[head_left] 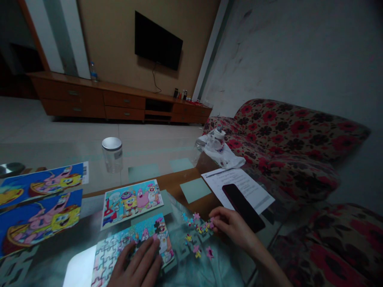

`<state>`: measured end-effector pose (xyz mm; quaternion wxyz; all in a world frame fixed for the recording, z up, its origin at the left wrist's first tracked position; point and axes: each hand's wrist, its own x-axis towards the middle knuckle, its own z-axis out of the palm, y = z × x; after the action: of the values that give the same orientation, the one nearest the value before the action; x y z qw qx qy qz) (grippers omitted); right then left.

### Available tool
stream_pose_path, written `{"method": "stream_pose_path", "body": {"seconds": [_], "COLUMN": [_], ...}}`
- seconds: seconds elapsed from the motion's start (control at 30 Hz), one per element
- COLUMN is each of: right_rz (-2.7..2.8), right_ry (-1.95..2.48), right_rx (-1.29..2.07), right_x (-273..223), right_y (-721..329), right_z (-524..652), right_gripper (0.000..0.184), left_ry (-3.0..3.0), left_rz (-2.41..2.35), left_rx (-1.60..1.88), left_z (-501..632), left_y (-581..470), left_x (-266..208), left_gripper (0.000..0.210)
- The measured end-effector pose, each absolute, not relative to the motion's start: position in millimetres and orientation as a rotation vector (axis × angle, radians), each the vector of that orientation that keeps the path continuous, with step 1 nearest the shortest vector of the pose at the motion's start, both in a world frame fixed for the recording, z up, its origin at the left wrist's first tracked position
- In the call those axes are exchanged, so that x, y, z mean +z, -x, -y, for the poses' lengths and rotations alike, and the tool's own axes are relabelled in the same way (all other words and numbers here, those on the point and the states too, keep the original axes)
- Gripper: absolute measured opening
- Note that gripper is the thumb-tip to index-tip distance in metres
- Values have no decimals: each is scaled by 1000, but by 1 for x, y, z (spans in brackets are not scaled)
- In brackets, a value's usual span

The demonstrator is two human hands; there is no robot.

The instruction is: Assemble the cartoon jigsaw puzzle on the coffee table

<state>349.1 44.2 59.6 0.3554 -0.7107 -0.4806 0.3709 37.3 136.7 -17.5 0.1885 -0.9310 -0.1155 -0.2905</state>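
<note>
My left hand (139, 261) lies flat over a partly assembled jigsaw puzzle (109, 249), fingers stretched out and nothing gripped. The puzzle shows cartoon figures, and a dark gap is visible near its upper right. My right hand (226, 225) is at the right end of a scatter of small loose puzzle pieces (197, 225), thumb and fingers pinched on a pink puzzle piece (212, 223). Pink and yellow pieces (196, 251) lie nearer to me. Behind the puzzle rests a picture card (133, 201) with similar cartoon figures.
Beside my right hand a black phone (242, 205) lies on printed paper (263, 197). A lidded clear jar (113, 155) stands on the glass table. Blue cartoon sheets (38, 223) are at left. A plastic bag (227, 157) sits at the far corner, by a floral sofa (284, 139).
</note>
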Motion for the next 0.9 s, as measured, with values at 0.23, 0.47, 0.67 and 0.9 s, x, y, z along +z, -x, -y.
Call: {"method": "stream_pose_path", "body": {"seconds": [0.23,0.47,0.67,0.9], "right_rz": [1324,1364,1466,1372], "right_ry": [1945,2032,1993,2053], "right_rx": [767,712,718,744], "right_x": [68,66,66,64], "right_y": [-351,-356,-355,-353], "right_z": [-44,-41,-40,-40], "right_gripper": [12,8,11,12], "left_ry": [2550,2509,2534,2625], "left_rz": [214,177,217,303], "left_rx": [-813,-797,-806,-804], "left_z": [-143,-143,-141,-135], "left_y": [-37,-34,-36,-40], "left_x": [-7,-3,-9,-12], "left_gripper": [24,25,22,25]}}
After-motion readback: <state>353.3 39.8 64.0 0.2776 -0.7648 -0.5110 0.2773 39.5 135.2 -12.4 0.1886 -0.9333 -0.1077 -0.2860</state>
